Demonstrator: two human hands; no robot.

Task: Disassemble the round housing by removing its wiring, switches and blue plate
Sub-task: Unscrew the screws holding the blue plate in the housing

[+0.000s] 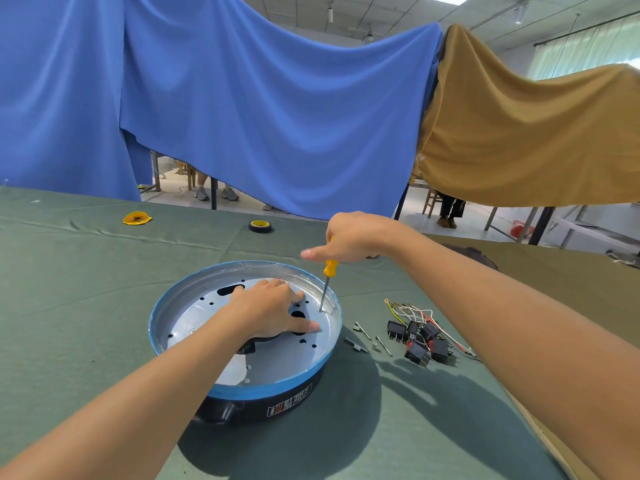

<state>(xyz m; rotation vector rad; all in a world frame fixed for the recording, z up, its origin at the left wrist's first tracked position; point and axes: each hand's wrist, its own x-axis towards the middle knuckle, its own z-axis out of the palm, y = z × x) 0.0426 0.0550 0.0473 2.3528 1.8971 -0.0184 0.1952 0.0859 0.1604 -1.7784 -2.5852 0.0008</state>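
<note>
Left hand (273,306) flat on blue plate (277,365), hiding centre; right hand (349,239) grips screwdriver (329,268), handle mostly hidden.

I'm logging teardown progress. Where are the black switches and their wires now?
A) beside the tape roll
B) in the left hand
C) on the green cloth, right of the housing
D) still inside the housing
C: the switches and wires lie heaped on the green cloth, just right of the round housing.
</note>
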